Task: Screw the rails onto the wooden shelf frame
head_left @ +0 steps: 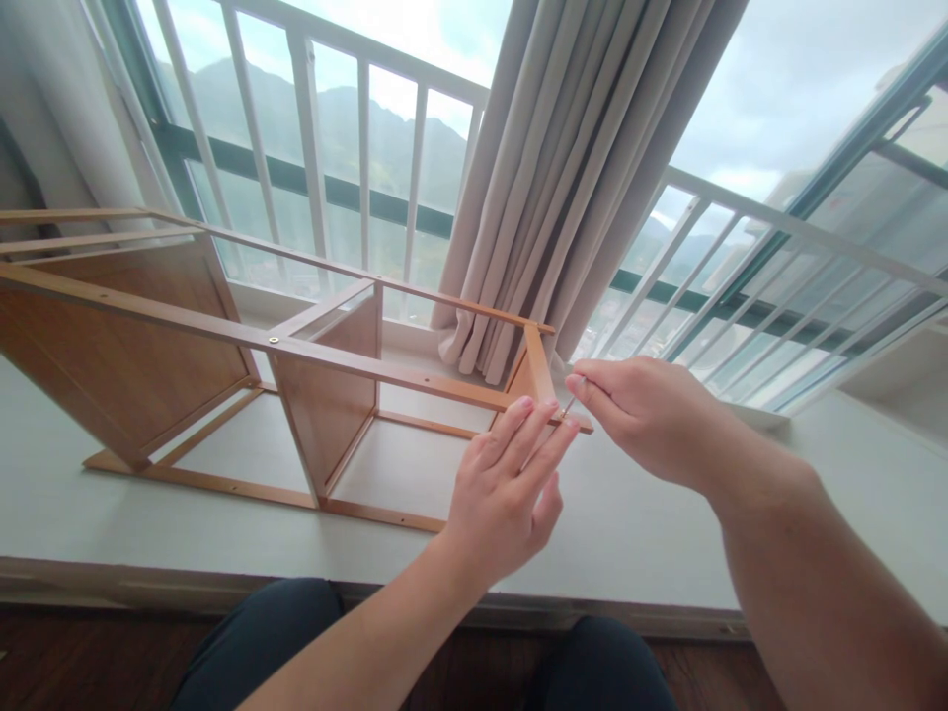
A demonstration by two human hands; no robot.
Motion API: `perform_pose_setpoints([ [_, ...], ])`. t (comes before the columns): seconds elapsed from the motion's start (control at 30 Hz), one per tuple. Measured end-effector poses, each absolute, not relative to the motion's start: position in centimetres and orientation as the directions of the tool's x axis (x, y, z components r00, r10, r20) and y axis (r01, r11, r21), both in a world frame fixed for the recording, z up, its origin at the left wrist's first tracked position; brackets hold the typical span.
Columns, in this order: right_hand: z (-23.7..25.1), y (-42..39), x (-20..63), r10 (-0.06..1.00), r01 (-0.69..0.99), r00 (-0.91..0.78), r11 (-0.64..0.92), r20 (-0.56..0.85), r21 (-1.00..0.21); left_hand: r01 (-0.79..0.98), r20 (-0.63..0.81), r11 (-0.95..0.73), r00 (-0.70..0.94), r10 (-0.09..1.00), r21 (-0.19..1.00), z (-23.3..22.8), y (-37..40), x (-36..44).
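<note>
A wooden shelf frame (400, 370) lies on its side along the white window ledge. My left hand (504, 484) rests with outstretched fingers on the right end of its near upper rail, fingertips close to a small brass-coloured fastener (564, 415). Just right of there, my right hand (637, 410) is closed around a thin metal tool, by its look a hex key (569, 406). The tool's tip meets the rail end at the fastener, and its grip end is hidden in my fingers. Another bolt head (274, 340) shows farther left on the same rail.
Wooden panels (330, 395) cross the inside of the frame. Behind it hang grey curtains (548, 178), with a white railing (362, 109) and windows. The front edge of the white ledge (185, 538) runs just before my knees (274, 632), above a dark wooden floor (96, 652).
</note>
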State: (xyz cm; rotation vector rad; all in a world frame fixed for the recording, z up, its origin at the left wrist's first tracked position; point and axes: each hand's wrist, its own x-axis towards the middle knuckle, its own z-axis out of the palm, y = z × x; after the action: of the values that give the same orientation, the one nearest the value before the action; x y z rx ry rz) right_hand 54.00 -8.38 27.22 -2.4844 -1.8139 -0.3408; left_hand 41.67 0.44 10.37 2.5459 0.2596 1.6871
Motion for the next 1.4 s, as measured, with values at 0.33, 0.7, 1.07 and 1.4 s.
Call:
perform_pose_setpoints([
  [0.33, 27.2, -8.4, 53.1, 0.922, 0.921, 0.326, -0.36, 0.21, 0.148, 0.088, 0.903, -0.982, 0.385, 0.189, 0.167, 10.2, 0.5, 41.7],
  [0.7, 26.4, -8.2, 51.8, 0.865, 0.862, 0.403, -0.468, 0.298, 0.193, 0.081, 0.906, -0.982, 0.377, 0.19, 0.172, 10.2, 0.5, 41.7],
  [1.07, 26.7, -8.0, 51.2, 0.833, 0.869, 0.465, -0.493, 0.299, 0.024, 0.076, 0.903, -0.982, 0.386, 0.188, 0.172, 10.1, 0.5, 41.7],
  [1.4, 26.4, -7.8, 51.5, 0.809, 0.856, 0.51, -0.509, 0.292, -0.083, 0.077, 0.896, -0.98, 0.397, 0.197, 0.182, 10.2, 0.5, 41.7],
])
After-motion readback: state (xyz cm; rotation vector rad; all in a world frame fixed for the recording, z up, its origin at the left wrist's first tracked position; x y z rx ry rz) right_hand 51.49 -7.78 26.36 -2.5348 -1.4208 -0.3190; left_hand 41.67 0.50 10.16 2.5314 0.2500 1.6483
